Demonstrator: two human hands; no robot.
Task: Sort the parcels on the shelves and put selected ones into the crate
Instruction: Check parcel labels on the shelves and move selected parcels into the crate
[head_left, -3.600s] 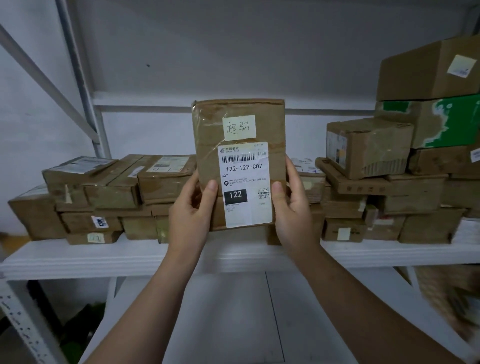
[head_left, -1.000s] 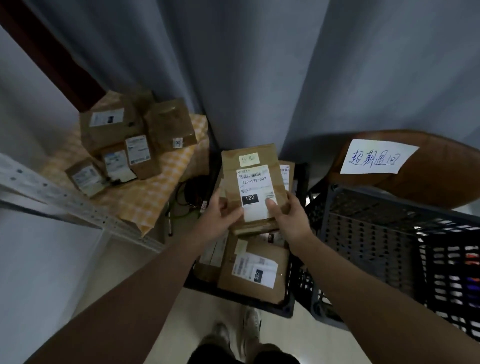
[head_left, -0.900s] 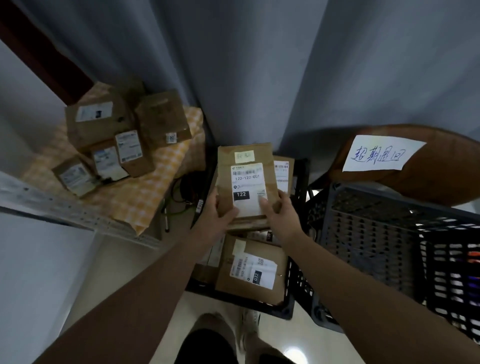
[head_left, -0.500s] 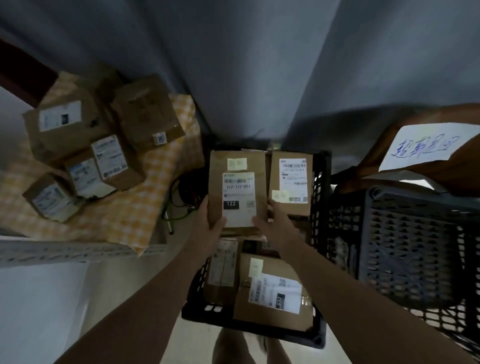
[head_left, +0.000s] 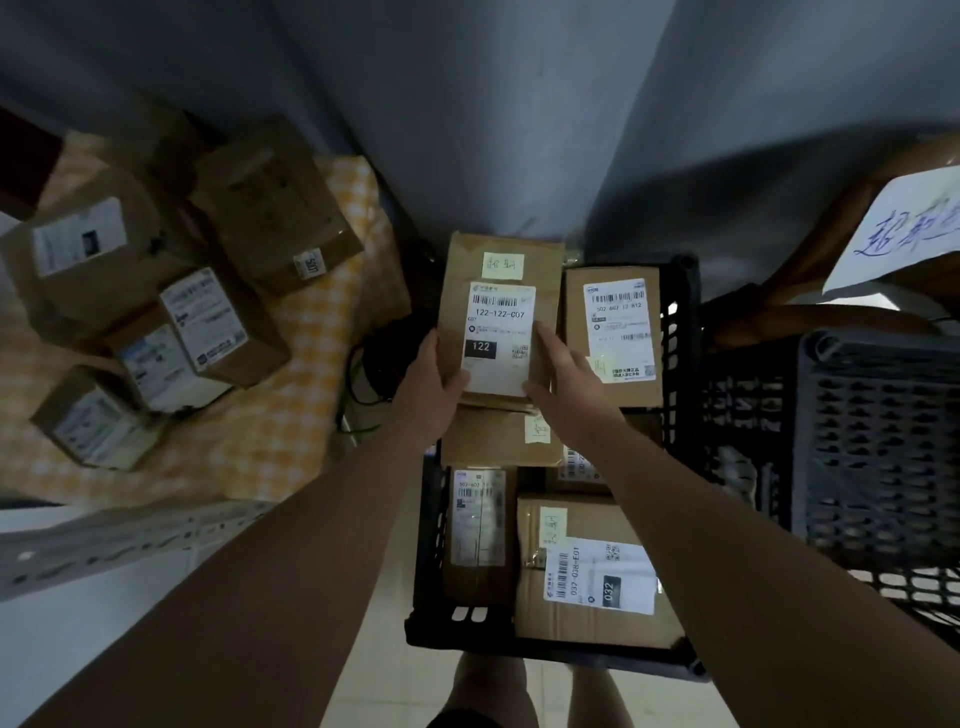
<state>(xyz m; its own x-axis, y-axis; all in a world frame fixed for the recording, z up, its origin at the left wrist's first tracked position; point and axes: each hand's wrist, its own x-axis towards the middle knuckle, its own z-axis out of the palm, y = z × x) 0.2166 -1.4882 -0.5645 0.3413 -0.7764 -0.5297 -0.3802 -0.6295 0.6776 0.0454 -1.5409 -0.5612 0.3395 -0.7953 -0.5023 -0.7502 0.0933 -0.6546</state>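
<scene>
A flat brown parcel (head_left: 501, 270) with a white label reading 122-122-C07 and a small yellow note lies over the far left part of the black crate (head_left: 680, 322). My left hand (head_left: 434, 384) grips its lower left edge, thumb on the label. My right hand (head_left: 563, 387) holds its lower right edge, thumb on the label too. The parcel sits on or just above other parcels in the crate; I cannot tell if it rests on them. A labelled parcel (head_left: 613, 332) lies to its right and the 032 parcel (head_left: 592, 571) at the near end.
Several labelled cardboard boxes (head_left: 202, 327) sit on a yellow checked cloth (head_left: 291, 415) at the left. A second dark crate (head_left: 878, 436) stands to the right, with a handwritten paper sign (head_left: 904, 228) behind it. A grey curtain hangs behind. A white shelf rail (head_left: 104, 540) crosses the lower left.
I carried the parcel from the shelf to the crate and lowered it onto the far left of the crate. Both hands have kept hold of its lower edges.
</scene>
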